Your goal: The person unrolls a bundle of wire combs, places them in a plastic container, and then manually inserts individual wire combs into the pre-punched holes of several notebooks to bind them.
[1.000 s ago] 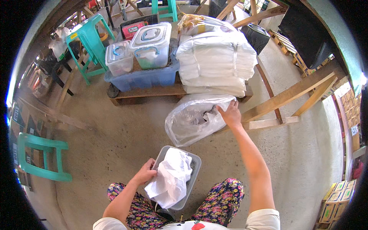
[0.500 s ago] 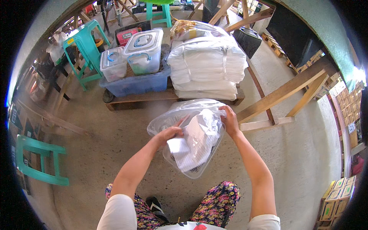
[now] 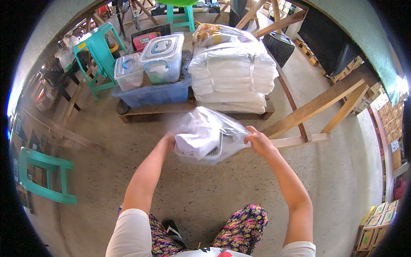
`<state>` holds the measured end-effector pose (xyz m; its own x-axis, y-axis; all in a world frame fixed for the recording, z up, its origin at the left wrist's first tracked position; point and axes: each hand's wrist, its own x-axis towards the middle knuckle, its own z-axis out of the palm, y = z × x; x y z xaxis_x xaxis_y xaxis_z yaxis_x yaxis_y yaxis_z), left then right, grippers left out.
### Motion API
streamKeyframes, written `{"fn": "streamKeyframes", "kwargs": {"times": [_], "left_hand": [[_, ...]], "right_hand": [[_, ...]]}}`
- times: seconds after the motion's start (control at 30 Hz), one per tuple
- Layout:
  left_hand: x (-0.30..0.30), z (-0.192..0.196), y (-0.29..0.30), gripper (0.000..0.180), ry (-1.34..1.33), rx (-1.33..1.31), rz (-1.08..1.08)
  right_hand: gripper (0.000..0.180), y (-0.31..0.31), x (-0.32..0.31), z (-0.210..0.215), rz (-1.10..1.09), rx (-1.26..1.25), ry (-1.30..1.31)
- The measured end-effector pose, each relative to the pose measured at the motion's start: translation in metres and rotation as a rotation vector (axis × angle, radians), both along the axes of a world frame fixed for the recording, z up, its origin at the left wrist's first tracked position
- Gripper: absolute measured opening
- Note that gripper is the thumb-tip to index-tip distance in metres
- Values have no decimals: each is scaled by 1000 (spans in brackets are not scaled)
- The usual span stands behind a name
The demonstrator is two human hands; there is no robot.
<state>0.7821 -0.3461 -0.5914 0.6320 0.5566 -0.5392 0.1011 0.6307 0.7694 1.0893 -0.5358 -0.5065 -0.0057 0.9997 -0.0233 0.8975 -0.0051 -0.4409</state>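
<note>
concrete floor (image 3: 205, 188) | right hand (image 3: 256, 139): clamped on clear bag (image 3: 232, 127) | left hand (image 3: 170, 140): by cloth (image 3: 196, 139), grip unclear

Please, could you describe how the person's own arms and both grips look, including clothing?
The left sleeve and right sleeve are short, plain and whitish. The left forearm and right forearm are bare, with no watch or bracelet visible. The right grip wears no glove; the left grip is blurred and partly hidden.

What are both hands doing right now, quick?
Left hand: at the left of the white cloth, fingers hidden; cannot tell its grip.
Right hand: closed, holding the clear bag by its edge.
</note>
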Motion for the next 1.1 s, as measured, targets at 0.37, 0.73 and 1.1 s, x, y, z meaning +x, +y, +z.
{"fn": "streamKeyframes", "kwargs": {"times": [0.37,0.73,1.1], "left_hand": [[0,15,-12,31,247,-5,-211],[73,29,-6,40,538,149,-324],[141,130,1,68,1215,1017,-270]], "right_hand": [[53,27,-26,-7,-38,207,207],[53,0,-22,17,44,140,275],[60,47,-8,-12,-198,155,282]]}}
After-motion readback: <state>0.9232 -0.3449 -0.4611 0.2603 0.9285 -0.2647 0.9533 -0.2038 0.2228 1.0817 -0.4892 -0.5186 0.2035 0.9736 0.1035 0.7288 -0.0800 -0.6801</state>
